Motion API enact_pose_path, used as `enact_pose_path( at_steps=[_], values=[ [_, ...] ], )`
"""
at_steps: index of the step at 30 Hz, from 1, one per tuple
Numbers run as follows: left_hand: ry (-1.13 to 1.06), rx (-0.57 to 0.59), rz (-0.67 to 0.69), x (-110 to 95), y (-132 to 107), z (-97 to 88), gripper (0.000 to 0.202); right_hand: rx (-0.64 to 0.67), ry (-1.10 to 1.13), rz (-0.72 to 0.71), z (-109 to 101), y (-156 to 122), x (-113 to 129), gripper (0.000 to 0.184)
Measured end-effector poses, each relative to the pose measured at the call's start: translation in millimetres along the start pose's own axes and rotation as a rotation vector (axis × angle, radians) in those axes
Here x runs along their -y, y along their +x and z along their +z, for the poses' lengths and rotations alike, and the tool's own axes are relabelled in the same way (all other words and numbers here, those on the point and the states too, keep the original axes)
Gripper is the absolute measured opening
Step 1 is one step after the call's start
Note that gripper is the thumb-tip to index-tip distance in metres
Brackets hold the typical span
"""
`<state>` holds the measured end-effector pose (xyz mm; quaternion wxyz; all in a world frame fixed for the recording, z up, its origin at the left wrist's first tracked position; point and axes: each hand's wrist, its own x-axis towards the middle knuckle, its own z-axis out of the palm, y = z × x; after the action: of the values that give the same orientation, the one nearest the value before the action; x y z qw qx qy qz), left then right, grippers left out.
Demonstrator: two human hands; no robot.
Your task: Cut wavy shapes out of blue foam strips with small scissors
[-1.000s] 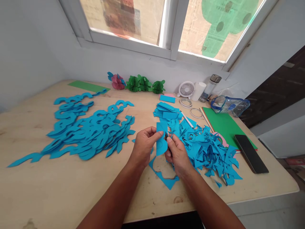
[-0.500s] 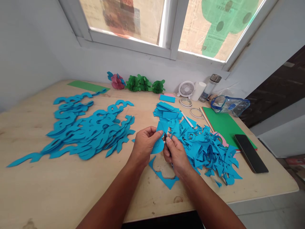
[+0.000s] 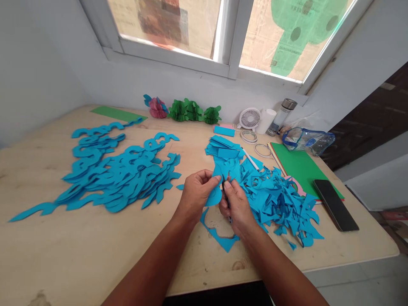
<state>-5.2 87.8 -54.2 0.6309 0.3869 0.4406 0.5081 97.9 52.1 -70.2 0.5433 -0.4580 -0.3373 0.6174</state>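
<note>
My left hand (image 3: 198,191) is closed on a piece of blue paper (image 3: 214,197), thumb on top, its lower edge rounded. Close on its right, my right hand (image 3: 236,205) grips dark-handled scissors (image 3: 227,196), whose blades point up at the paper's right edge; part of them is hidden by the fingers. Under the hands lies a curved blue offcut (image 3: 227,244) on the table. A heap of blue paper scraps (image 3: 277,199) spreads right of my right hand. On the left is a pile of wavy blue cut-outs (image 3: 127,174).
Folded blue paper pieces (image 3: 225,146), a white pen (image 3: 250,160) and tape rolls (image 3: 248,136) lie beyond my hands. At the right are green sheets (image 3: 298,168) and a phone (image 3: 335,205). Along the wall stand green paper ornaments (image 3: 193,110), a small fan (image 3: 250,118) and a bottle (image 3: 281,117).
The blue paper in my left hand has turned and shifted slightly right, its upper part now against the blue pieces behind. The scissors have moved a little with my right hand.
</note>
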Motion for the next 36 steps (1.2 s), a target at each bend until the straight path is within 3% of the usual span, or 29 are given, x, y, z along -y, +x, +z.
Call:
enact_pose_path(
  at_steps=[14,36],
  values=[
    [0.003,-0.005,0.053,3.4,0.0,0.3,0.021,-0.022,0.009,-0.012,2.2,-0.8,2.4,0.035],
    [-0.037,-0.001,-0.038,-3.1,-2.9,1.8,0.021,0.015,0.051,-0.024,-0.5,0.2,-1.4,0.035]
  ],
)
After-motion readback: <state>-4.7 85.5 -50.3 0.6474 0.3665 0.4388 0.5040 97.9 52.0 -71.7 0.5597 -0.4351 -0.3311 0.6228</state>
